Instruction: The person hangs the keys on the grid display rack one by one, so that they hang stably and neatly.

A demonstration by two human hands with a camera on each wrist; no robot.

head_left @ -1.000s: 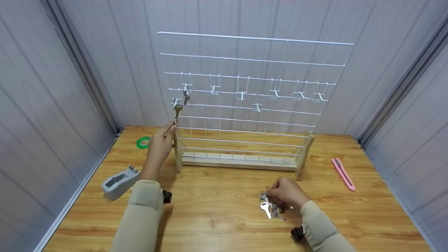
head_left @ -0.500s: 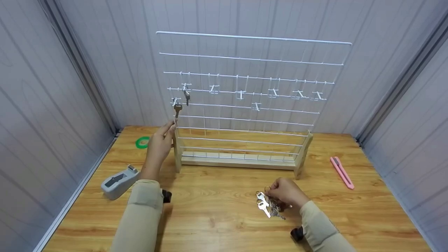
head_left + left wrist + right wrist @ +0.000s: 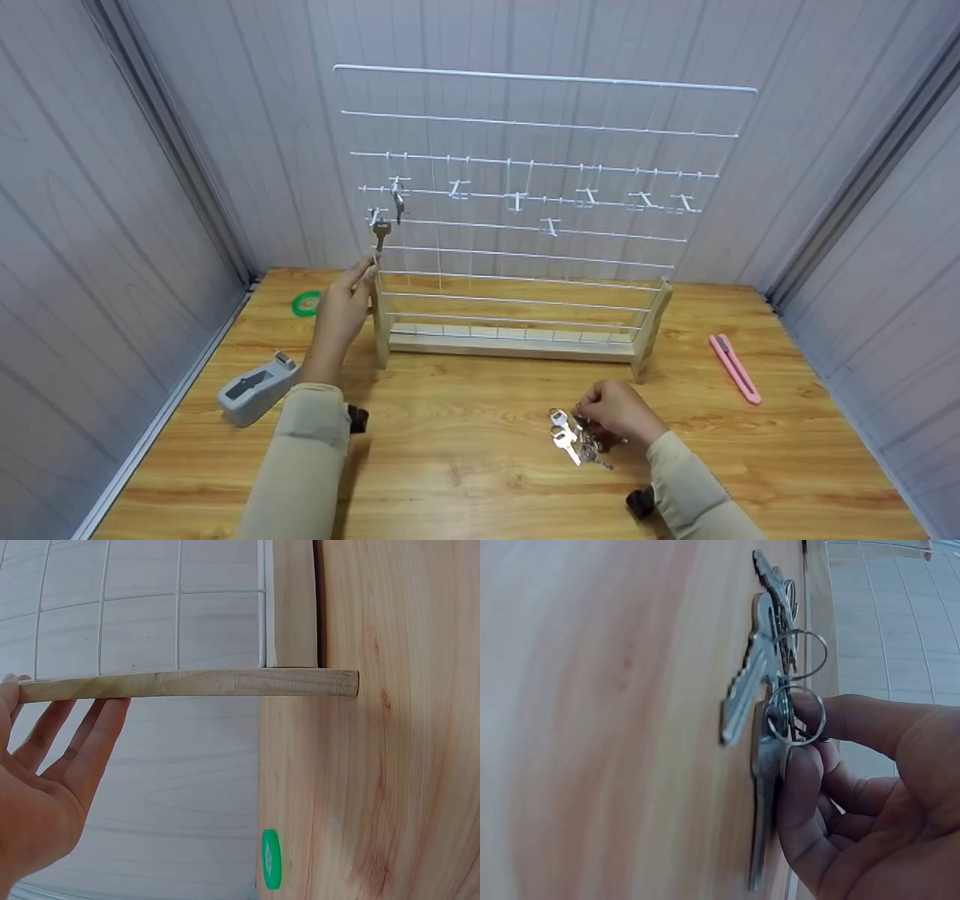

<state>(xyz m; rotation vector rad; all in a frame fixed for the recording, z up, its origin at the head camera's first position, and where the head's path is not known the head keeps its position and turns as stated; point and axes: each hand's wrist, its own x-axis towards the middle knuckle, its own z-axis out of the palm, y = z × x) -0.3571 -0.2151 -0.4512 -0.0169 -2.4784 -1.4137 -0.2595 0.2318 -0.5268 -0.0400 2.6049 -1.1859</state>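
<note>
Pinching one of the split rings in the bunch of silver metal keys (image 3: 574, 439) with my right hand (image 3: 616, 420), thumb and forefinger closed on the ring while the keys lie flat on the wooden desk (image 3: 480, 480), toward the near edge and a bit right of middle. Left hand (image 3: 341, 313) is flat and relaxed, fingers straight, resting against the left wooden upright of the white wire grid rack (image 3: 525, 195), so nothing's gripped there. That rack stands along the far edge of the desk, with small white hooks on its wires and two keys already hanging near its left side, a silver one (image 3: 398, 202) and a darker brass one (image 3: 381, 234) just below it. Off by the far left corner sits a green tape roll (image 3: 305, 304), a grey tape dispenser (image 3: 257, 388) is at the left edge, and a pink utility knife (image 3: 734, 368) lies near the right edge.
</note>
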